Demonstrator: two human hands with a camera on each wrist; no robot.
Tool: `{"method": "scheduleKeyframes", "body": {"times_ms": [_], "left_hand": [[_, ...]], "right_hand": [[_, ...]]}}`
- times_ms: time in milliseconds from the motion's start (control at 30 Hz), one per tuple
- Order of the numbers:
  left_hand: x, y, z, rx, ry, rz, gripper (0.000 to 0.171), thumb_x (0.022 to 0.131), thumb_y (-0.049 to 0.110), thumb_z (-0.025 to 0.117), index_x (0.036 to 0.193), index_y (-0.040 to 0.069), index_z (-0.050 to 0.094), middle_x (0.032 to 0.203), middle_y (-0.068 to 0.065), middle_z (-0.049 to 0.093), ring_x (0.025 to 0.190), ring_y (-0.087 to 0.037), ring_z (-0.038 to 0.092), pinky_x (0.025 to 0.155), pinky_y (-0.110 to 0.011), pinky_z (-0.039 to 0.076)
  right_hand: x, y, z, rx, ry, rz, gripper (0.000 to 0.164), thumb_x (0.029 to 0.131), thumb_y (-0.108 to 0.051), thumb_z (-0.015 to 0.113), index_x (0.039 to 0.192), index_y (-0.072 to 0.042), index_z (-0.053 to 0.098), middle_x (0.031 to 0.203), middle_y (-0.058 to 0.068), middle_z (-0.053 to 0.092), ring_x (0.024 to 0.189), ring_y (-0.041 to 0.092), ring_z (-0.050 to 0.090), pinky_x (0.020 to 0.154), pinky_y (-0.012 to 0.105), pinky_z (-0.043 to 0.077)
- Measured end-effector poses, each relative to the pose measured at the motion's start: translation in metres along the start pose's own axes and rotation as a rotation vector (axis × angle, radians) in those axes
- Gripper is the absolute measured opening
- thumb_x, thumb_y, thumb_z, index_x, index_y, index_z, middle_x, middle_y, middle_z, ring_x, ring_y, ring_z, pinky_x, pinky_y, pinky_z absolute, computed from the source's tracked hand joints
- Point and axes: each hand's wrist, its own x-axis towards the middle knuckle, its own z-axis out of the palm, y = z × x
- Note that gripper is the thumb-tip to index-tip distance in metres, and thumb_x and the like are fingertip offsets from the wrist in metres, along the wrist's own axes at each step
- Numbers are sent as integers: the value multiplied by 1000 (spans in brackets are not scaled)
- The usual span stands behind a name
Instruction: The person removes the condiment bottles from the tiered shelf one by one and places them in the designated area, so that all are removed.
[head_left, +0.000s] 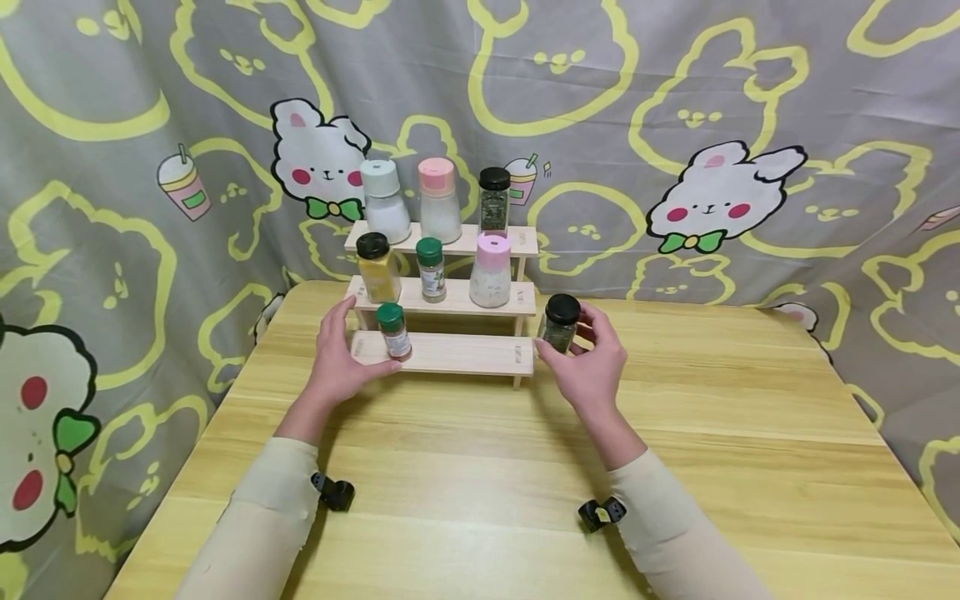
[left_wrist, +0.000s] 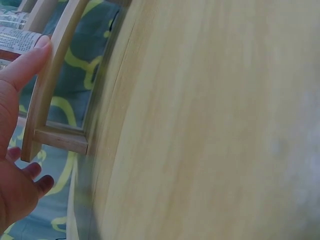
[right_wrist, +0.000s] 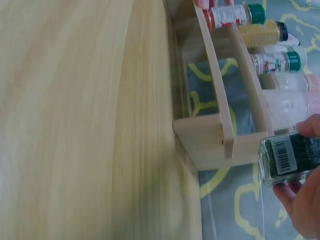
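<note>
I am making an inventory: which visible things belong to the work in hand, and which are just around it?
Likely in the work:
black-capped, square-sided glass jar, held
pale wooden three-tier rack
seven variously coloured lidded jars on it

Apparently only surroundings:
yellowish wood-grain table
grey cartoon-patterned fabric backdrop

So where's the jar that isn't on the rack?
In the head view, the black-capped jar is in the person's right hand, just off the right end of the wooden rack.
</note>
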Motion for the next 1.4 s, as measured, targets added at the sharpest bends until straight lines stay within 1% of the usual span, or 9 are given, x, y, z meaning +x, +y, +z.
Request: {"method": "scheduleKeyframes", "body": {"times_ms": [200,367,500,667,733,933,1133,1267,1400], "left_hand": [[0,2,-1,3,-3,-4,128,63,36,97,160,23,14,161,-11,14,145,-35,16,112,-59,22],[-1,3,-1,1,-4,-12,128,63,37,97,160,23,15,161,-11,14,145,-35,16,112,-59,22],[-1,3,-1,-3,-1,-13,128,62,36,97,160,25,15,161,-10,15,145,-34,16,112,-59,22],[0,2,0,-8,2,0,129,61,36,98,160,24,15,161,-10,16,145,-34,17,112,-58,22],[0,1,0,-8,0,1,129,61,37,98,160,23,15,161,-10,16,145,-33,17,113,-57,22],[0,1,0,-26,-2,-6,129,62,39,97,160,25,14,161,-10,15,145,-32,18,112,-58,23],[0,4,0,-34,-10,-16,129,63,36,97,160,26,13,161,-11,14,144,-34,20,111,-57,25],[0,4,0,-32,-10,-10,128,63,35,97,160,24,14,161,-13,15,144,-34,19,112,-58,24],[-1,3,0,-29,-7,-13,127,64,36,96,160,24,14,160,-13,15,145,-34,19,112,-58,23]], "right_hand": [[7,10,-6,-3,12,18,60,66,-8,93,120,-11,67,111,-1,66,93,20,63,70,44,58],[15,20,-9,-13,21,70,60,66,-9,93,119,-11,66,110,0,66,93,19,64,70,39,58],[22,29,-12,-9,28,116,61,67,-11,93,121,-10,65,110,3,65,93,22,64,71,35,58],[30,40,-14,-19,36,152,63,66,-10,93,123,-11,65,110,6,63,92,24,64,72,32,57],[32,43,-14,-24,34,161,64,66,-10,93,123,-11,64,110,6,63,92,23,64,73,32,57],[42,52,-13,-30,23,196,66,66,-10,93,125,-10,63,113,7,62,96,24,63,77,36,57],[50,63,-13,-42,15,230,66,68,-9,93,126,-9,62,114,8,61,98,25,62,80,35,56],[53,69,-13,-46,6,239,65,68,-7,92,126,-8,61,115,9,61,99,26,62,80,34,56],[56,75,-14,-42,-9,249,65,68,-6,91,126,-8,61,115,10,61,101,26,62,81,34,56]]}}
